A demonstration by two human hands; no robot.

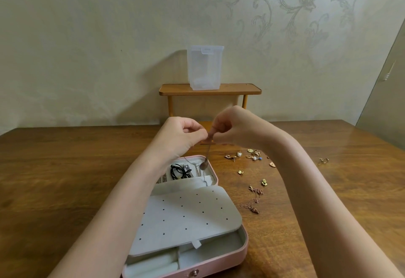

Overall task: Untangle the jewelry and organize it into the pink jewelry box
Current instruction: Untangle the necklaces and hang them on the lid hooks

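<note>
The pink jewelry box (241, 253) lies open on the wooden table, its grey perforated flap (186, 214) folded over the middle. Above its far end, my left hand (184, 133) and my right hand (230, 127) pinch the top of a thin silver necklace (207, 157), fingertips almost touching. The chain hangs down with an oval pendant (205, 164) dangling over the box's far compartment, which holds a black cord (178, 171) and other chains. A rose-gold chain (254, 200) lies tangled on the table right of the box.
Several loose earrings (252, 156) and small gold pieces are scattered on the table right of the box; one gold piece (324, 160) lies farther right. A small wooden shelf (210, 89) with a clear plastic container (205, 67) stands against the wall behind.
</note>
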